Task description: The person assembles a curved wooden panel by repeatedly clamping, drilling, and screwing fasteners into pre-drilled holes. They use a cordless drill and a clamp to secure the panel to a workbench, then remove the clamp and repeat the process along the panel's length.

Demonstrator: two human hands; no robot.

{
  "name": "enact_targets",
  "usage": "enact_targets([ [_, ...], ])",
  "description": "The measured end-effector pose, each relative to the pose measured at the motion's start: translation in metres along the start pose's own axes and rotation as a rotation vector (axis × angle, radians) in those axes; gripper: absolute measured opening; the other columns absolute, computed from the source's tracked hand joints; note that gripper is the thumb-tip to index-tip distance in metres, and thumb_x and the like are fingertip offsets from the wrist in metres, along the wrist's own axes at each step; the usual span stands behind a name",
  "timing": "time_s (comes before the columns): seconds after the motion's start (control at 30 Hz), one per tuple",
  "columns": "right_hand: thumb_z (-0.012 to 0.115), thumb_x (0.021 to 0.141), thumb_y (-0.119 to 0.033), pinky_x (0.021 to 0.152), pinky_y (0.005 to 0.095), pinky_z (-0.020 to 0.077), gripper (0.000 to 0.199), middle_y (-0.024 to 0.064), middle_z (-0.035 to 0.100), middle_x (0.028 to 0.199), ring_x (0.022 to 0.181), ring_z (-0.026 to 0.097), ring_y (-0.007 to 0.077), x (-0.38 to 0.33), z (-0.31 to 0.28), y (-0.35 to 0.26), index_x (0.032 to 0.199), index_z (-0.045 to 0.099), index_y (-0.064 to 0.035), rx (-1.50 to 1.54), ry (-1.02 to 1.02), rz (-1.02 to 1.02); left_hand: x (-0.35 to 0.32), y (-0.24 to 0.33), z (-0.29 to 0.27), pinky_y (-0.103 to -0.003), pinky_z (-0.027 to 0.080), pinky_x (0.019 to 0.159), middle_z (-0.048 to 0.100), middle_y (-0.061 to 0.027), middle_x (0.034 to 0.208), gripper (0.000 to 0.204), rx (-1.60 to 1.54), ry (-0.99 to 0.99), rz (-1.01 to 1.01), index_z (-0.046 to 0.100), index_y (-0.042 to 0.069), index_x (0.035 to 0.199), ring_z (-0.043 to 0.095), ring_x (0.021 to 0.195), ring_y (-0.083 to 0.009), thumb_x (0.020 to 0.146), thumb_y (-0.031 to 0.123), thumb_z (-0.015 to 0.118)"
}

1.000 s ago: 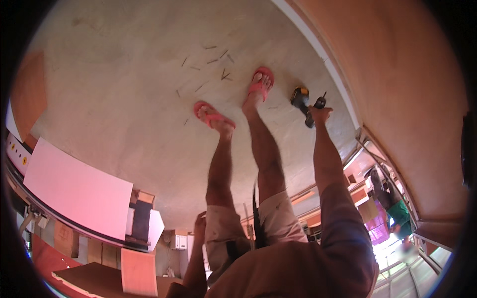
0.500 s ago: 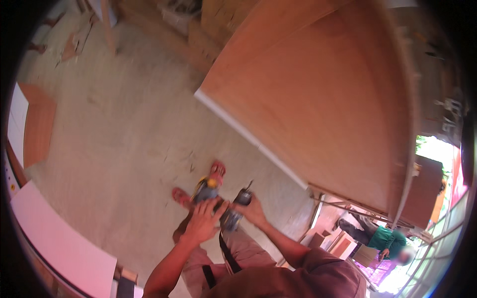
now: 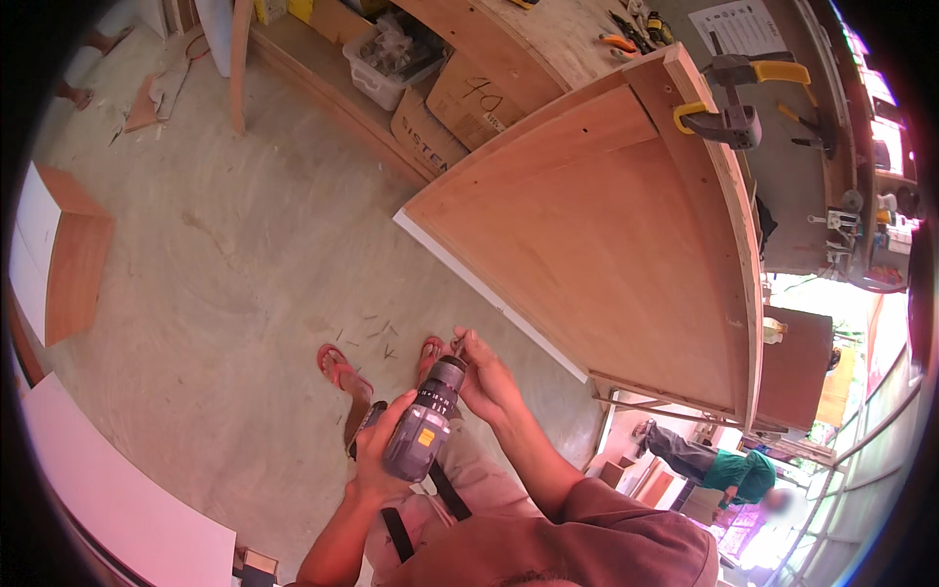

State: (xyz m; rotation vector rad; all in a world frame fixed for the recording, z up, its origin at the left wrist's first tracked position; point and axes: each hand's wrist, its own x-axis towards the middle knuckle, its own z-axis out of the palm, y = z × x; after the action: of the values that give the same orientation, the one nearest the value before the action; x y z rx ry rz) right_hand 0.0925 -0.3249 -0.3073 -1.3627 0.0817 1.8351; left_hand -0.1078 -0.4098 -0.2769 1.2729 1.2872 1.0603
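Left hand (image 3: 375, 460) wraps the drill (image 3: 419, 438), long axis slanting forward-right; right hand (image 3: 491, 384), nearer the chuck (image 3: 449, 368), seems pinched on the bit (image 3: 459, 345) ahead, contact partly hidden by fingers.

Worn on the head, left one of a side-by-side fisheye pair. Looking steeply down over the brown shirt (image 3: 606, 543) at the near edge, past both hands (image 3: 491, 383) close below, to the floor (image 3: 245, 254) farther off. Taking in a tabletop (image 3: 562, 41) at the far side, a pale panel (image 3: 132, 479) at near left and a co-worker (image 3: 741, 472) well away at right. Bending straight edges toward a dark rim.
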Motion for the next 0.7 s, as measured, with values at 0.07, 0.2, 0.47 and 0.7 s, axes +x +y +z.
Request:
enact_targets([
  [0.07, 0.054, 0.11, -0.028, 0.091, 0.0359, 0.0576, 0.03, 0.0088, 0.066, 0.106, 0.101, 0.067, 0.0206, 0.002, 0.012, -0.003, 0.123, 0.061, -0.002, 0.089, -0.137, -0.044, 0.002, 0.001, -0.007, -0.033, 0.058, 0.079, 0.075, -0.0114, 0.102, 0.078, -0.078, 0.027, 0.006, 0.05, 0.001, 0.146, 0.074, 0.086, -0.0192, 0.075, 0.006, 0.081],
  [0.2, 0.056, 0.109, -0.03, 0.087, 0.0334, 0.0584, 0.033, 0.0073, 0.067, 0.102, 0.095, 0.068, 0.019, -0.017, 0.062, -0.034, 0.126, 0.06, -0.0015, 0.031, -0.232, -0.176, 0.02, 0.017, -0.02, -0.033, 0.059, 0.08, 0.075, -0.0122, 0.101, 0.081, -0.155, 0.028, 0.037, 0.045, -0.001, 0.149, 0.073, 0.085, -0.0188, 0.078, 0.009, 0.083],
  [0.47, 0.055, 0.11, -0.03, 0.087, 0.0383, 0.0606, 0.038, 0.0035, 0.062, 0.107, 0.09, 0.066, 0.016, -0.013, 0.101, -0.111, 0.132, 0.057, 0.0002, 0.051, -0.311, -0.331, 0.1, 0.051, -0.005, -0.03, 0.06, 0.078, 0.076, -0.0137, 0.107, 0.075, -0.38, 0.035, 0.182, 0.054, 0.0, 0.146, 0.074, 0.088, -0.0193, 0.078, 0.007, 0.086],
  [0.7, 0.055, 0.109, -0.03, 0.085, 0.0398, 0.0617, 0.037, 0.0041, 0.061, 0.107, 0.089, 0.067, 0.0173, 0.01, 0.116, -0.2, 0.132, 0.055, -0.0013, -0.134, -0.35, -0.509, 0.162, 0.06, 0.044, -0.028, 0.057, 0.071, 0.076, -0.0114, 0.1, 0.067, -0.563, 0.058, 0.114, 0.055, -0.002, 0.145, 0.071, 0.079, -0.0165, 0.083, 0.004, 0.079],
])
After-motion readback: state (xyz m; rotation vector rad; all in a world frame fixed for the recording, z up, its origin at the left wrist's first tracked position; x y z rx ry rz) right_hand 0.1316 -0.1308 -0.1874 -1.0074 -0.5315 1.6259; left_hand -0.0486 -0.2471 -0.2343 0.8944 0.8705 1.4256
